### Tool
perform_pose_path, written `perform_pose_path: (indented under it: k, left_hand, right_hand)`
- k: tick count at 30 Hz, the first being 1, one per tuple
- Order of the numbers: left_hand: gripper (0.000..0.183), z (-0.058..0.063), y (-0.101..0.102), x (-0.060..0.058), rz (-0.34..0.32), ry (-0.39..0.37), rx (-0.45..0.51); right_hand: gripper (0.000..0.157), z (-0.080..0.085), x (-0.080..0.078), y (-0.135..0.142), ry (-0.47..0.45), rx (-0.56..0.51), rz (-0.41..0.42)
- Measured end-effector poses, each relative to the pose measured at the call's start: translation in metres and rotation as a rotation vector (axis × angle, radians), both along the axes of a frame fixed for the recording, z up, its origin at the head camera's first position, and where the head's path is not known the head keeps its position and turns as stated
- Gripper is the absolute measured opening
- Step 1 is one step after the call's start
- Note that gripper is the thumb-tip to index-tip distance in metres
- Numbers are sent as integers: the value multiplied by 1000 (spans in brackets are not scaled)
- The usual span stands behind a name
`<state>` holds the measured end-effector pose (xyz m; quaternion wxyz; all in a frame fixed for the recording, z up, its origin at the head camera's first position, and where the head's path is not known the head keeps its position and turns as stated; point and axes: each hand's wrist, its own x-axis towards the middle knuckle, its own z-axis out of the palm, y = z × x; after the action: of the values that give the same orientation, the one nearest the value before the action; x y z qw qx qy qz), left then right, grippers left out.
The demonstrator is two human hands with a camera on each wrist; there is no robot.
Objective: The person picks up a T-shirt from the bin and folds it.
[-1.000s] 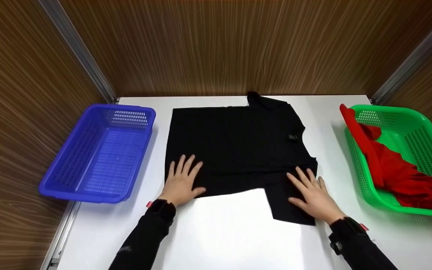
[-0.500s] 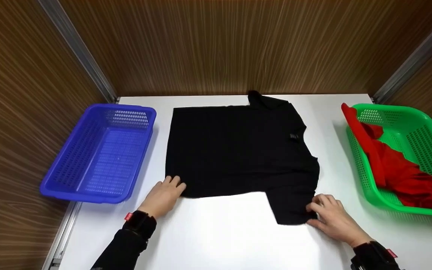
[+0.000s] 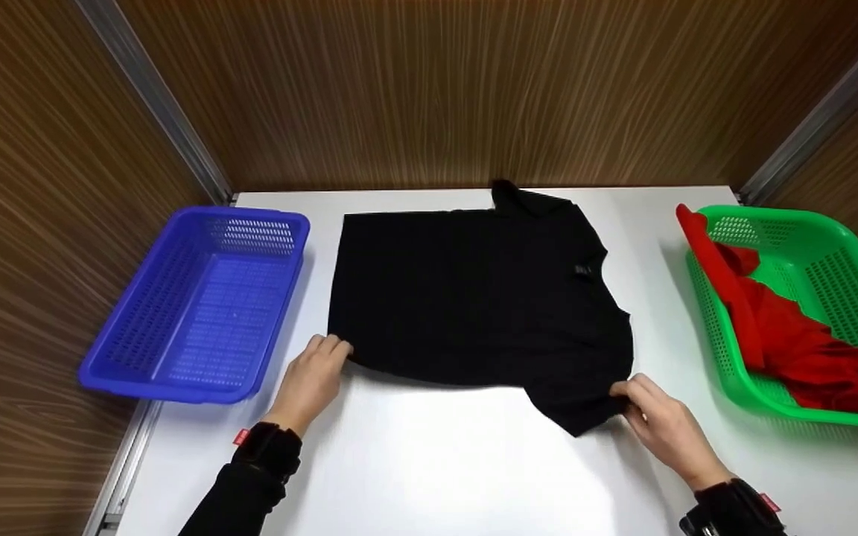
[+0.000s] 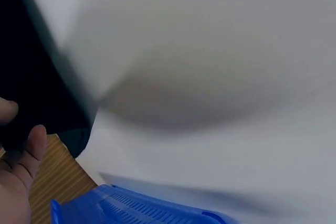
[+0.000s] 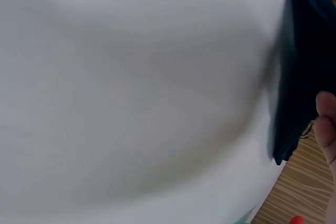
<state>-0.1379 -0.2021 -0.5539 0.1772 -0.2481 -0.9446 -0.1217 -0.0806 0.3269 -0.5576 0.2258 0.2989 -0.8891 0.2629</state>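
The lettering on the small label (image 3: 583, 269) inside the neck of the black short-sleeved fabric shirt (image 3: 466, 298) is too small to read. In the head view the thumb of the person's left hand (image 3: 311, 381) is hidden, and the right edge cuts off the green perforated plastic basket (image 3: 839, 279), part of whose floor lies hidden beneath crumpled red cloth (image 3: 794, 335). Each wrist view crops its own hand, the right hand (image 3: 669, 426) included, and shows the shirt's edge blurred.

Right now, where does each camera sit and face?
Head: on the head, looking forward and down at the black shirt; left hand, right hand and left sleeve show.
Left wrist: worn there, toward shirt and table; left hand at left edge.
Right wrist: likewise; right hand at right edge.
Head and left wrist share the blue basket.
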Motion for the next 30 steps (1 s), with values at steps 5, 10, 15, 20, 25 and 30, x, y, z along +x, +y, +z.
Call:
perform_pose_path:
  k: [5,10,15,20,25,30]
  left_hand:
    - [26,8,-5,1,12,-6,63]
    - [15,16,-6,2,66,-138,210]
    - [11,23,-4,3,128,-314,389]
    - [10,29,-4,3,104,-453,480]
    - [9,31,-4,-2,131,-497,502]
    - [11,26,0,-16,217,-481,521]
  right_hand:
    - [30,26,2,-9,20,-240,105]
    - [27,53,13,-10,-192,-459,48]
    - [20,49,17,2,-332,-489,-74]
    - [16,46,16,5,-343,-486,-120]
    - [10,51,6,-3,-368,-538,-234]
    - [10,57,-17,-5,-412,-581,-404]
